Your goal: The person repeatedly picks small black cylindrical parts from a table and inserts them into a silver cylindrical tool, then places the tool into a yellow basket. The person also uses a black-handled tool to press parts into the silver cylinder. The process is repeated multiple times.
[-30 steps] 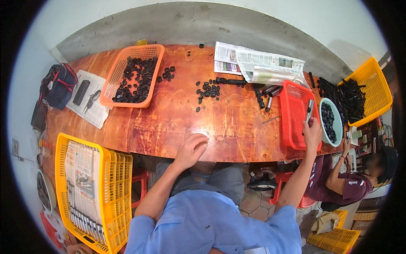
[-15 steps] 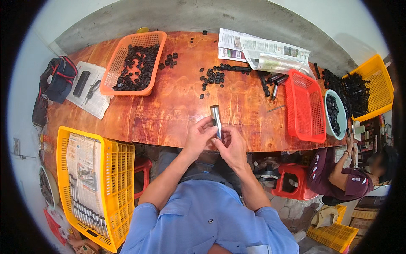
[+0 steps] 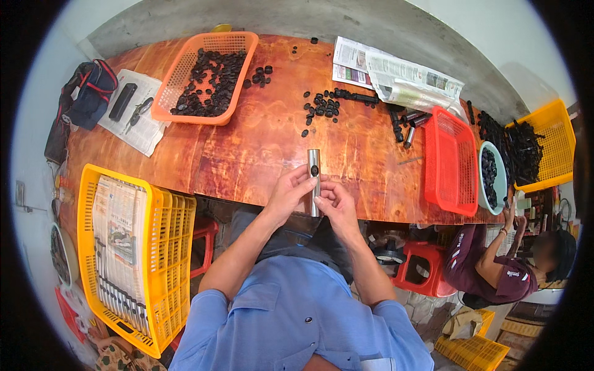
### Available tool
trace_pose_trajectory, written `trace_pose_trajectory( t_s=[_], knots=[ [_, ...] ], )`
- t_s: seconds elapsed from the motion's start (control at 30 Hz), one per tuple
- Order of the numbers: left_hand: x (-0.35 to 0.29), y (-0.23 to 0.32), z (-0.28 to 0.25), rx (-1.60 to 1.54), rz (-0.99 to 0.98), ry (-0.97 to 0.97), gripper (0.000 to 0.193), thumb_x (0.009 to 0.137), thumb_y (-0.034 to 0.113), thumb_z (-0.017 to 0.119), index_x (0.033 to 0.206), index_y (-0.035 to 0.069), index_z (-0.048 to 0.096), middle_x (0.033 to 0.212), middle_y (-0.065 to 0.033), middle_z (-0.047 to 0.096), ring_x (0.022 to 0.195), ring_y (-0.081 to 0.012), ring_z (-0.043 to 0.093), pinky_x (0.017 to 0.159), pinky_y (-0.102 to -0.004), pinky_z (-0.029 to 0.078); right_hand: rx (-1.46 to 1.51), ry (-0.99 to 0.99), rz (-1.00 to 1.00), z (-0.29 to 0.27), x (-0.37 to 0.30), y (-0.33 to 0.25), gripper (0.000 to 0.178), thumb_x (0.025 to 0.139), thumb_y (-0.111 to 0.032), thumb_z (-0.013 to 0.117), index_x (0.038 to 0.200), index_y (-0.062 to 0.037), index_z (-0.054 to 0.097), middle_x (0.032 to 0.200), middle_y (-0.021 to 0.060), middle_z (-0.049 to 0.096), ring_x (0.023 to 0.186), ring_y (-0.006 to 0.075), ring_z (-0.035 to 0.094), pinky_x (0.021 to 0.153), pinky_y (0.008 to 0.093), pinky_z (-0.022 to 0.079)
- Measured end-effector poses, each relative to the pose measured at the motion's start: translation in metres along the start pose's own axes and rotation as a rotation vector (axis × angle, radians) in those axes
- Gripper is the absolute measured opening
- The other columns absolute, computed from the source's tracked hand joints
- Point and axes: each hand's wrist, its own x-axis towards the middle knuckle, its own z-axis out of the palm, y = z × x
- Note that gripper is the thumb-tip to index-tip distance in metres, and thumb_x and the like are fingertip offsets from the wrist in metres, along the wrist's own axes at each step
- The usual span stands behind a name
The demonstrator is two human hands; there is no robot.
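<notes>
A shiny metal tube (image 3: pixel 314 158) stands nearly upright in the picture at the table's front edge, held by both hands. My left hand (image 3: pixel 289 194) grips it from the left, thumb and fingers closed on its middle. On the tube's side, just above that thumb, sits a small black oval piece (image 3: pixel 315 170); whether it is set into the tube or pressed on it I cannot tell. My right hand (image 3: pixel 338 206) pinches the tube lower down from the right. Beyond the hands, several loose black caps (image 3: pixel 324 106) lie on the wooden table (image 3: pixel 260 148).
An orange basket (image 3: pixel 162 110) of black parts stands far left; a red basket (image 3: pixel 456 167) and a pale blue bowl (image 3: pixel 492 179) stand right. A yellow crate (image 3: pixel 176 247) with tubes and newspaper is near left. A person in a maroon shirt (image 3: pixel 489 260) sits at the right.
The tube has turned more upright, and the black oval piece on its side now shows plainly. My right hand has shifted down along it. The view has swung slightly.
</notes>
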Motion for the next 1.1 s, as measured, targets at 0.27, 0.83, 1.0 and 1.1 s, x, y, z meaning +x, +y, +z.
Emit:
trace_pose_trajectory(
  t_s=[0.27,0.83,1.0,1.1],
  knots=[
    [0.009,-0.015,-0.028,-0.223,0.04,0.154,0.028,0.103,0.014,0.051,0.127,0.001,0.049,0.111,-0.0126,0.063,0.097,-0.0225,0.067,0.088,-0.0378,0.058,-0.804,0.243,-0.402,-0.019,0.077,-0.021,0.022,0.09,-0.013,0.066,0.107,0.0005,0.069,0.092,0.0158,0.07,0.081,0.0276,0.07,0.072,0.0363,0.054],
    [0.011,-0.016,-0.026,-0.148,0.036,0.095,0.034,0.102,0.019,0.055,0.129,0.001,0.048,0.11,-0.0117,0.06,0.093,-0.0197,0.065,0.085,-0.0355,0.057,-0.951,0.205,-0.438,-0.016,0.134,-0.016,0.021,0.09,-0.018,0.065,0.097,-0.0005,0.073,0.091,0.019,0.07,0.084,0.0351,0.068,0.076,0.0408,0.053],
    [0.011,-0.015,-0.026,-0.138,0.021,0.071,0.032,0.102,0.018,0.055,0.128,-0.001,0.049,0.111,-0.0126,0.06,0.094,-0.0198,0.065,0.085,-0.0353,0.057,-1.023,0.315,-0.374,-0.035,0.131,-0.007,0.022,0.087,-0.017,0.068,0.1,-0.0006,0.073,0.094,0.019,0.071,0.085,0.0327,0.07,0.075,0.0394,0.053],
    [0.012,-0.016,-0.03,-0.13,0.012,0.072,0.032,0.102,0.016,0.055,0.128,-0.002,0.048,0.112,-0.0131,0.06,0.095,-0.0201,0.065,0.086,-0.0356,0.057,-0.946,0.354,-0.396,-0.035,0.132,-0.007,0.02,0.086,-0.015,0.067,0.1,-0.0014,0.071,0.095,0.0187,0.07,0.089,0.0356,0.067,0.08,0.042,0.052]
  ],
)
